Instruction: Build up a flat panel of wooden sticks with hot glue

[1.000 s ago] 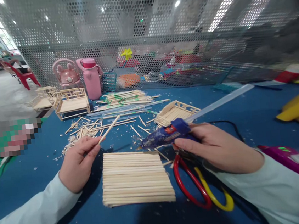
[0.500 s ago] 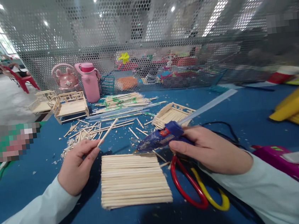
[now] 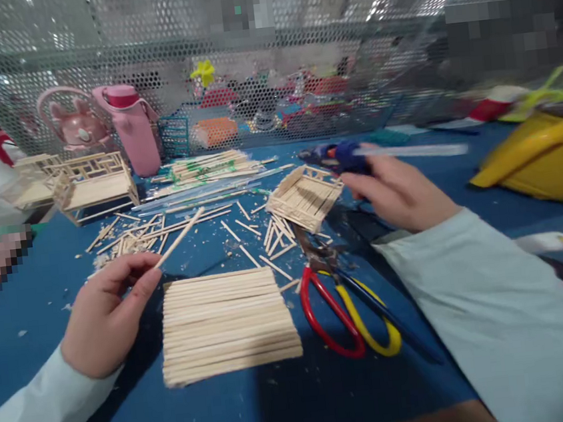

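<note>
A thin wooden stick is pinched between the thumb and fingers of my left hand, pointing up and to the right. My right hand grips a blue hot glue gun, its nozzle toward the left and a clear glue stick out of its back. Between and below my hands, a flat panel of sticks laid side by side rests on the blue table. Scissors with red and yellow handles lie right of the panel. Beneath the glue gun sits a small stick-built piece.
Loose cut sticks and crumbs are scattered behind the panel. Farther back are packaged sticks, a pink bottle and a miniature stick-built bench. A yellow object stands at the right. Perforated metal mesh borders the table's back.
My right hand has lifted the glue gun away from the panel's top edge, back and to the right. My left hand still holds the stick. The camera view has shifted.
</note>
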`<state>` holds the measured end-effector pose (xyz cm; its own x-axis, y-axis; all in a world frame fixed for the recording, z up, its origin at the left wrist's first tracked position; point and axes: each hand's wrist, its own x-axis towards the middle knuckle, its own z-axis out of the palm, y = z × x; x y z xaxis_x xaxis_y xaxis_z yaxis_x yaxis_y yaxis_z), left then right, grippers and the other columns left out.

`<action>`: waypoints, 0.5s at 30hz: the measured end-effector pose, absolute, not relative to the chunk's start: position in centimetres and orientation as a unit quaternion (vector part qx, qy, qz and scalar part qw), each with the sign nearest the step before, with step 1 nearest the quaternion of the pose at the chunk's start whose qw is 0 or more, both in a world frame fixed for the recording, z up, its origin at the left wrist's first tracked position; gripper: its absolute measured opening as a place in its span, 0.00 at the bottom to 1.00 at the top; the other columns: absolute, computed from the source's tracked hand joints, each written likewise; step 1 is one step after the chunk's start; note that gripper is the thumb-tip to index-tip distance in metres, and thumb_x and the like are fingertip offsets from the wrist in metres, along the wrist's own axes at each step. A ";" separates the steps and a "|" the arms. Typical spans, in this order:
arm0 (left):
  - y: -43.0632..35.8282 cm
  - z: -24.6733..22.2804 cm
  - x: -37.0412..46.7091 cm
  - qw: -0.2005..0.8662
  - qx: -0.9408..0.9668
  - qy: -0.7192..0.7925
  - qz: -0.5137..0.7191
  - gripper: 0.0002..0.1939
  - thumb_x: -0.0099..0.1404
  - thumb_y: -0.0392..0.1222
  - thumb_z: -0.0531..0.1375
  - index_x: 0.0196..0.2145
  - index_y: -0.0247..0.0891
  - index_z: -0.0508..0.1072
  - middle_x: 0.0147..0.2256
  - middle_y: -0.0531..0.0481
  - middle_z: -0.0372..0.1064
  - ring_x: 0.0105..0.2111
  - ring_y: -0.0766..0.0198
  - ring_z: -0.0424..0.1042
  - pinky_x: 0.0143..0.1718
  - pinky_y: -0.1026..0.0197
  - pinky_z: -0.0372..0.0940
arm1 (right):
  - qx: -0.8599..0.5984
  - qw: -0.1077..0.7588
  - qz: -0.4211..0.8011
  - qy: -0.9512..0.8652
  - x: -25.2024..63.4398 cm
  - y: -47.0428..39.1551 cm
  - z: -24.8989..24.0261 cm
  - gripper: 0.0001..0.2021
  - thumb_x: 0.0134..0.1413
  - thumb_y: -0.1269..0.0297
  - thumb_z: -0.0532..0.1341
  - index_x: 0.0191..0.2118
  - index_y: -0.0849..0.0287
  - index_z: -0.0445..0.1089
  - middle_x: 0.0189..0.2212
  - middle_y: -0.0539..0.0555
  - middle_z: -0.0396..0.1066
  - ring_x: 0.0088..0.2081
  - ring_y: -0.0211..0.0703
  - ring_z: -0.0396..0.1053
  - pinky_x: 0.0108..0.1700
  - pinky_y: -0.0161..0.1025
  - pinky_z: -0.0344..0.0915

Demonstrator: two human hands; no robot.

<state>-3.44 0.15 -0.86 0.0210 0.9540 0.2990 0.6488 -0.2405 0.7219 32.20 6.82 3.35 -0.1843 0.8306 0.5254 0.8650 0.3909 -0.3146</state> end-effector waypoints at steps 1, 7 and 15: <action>-0.1 -0.7 -3.4 0.193 0.700 0.575 0.377 0.13 0.58 0.51 0.55 0.34 0.41 0.72 0.30 0.52 0.72 0.30 0.63 0.70 0.31 0.64 0.65 | -0.566 0.311 -0.034 -0.763 32.6 7.3 3.0 0.13 0.53 0.62 0.51 0.41 0.61 0.66 0.43 0.62 0.69 0.43 0.52 0.68 0.45 0.47 0.63; -0.7 -0.5 -3.5 0.092 0.743 0.533 0.395 0.10 0.58 0.50 0.56 0.32 0.44 0.73 0.32 0.53 0.72 0.31 0.62 0.71 0.34 0.64 0.65 | -0.643 0.279 -0.060 -0.711 32.8 8.1 2.3 0.17 0.52 0.64 0.51 0.48 0.60 0.62 0.45 0.61 0.69 0.45 0.52 0.68 0.45 0.46 0.63; -0.2 -0.8 -3.5 0.092 0.765 0.512 0.379 0.10 0.58 0.48 0.56 0.31 0.42 0.75 0.30 0.51 0.74 0.31 0.62 0.72 0.34 0.64 0.65 | -0.621 0.208 -0.085 -0.751 31.7 9.2 0.5 0.14 0.47 0.69 0.55 0.42 0.57 0.66 0.42 0.58 0.71 0.42 0.51 0.68 0.41 0.45 0.64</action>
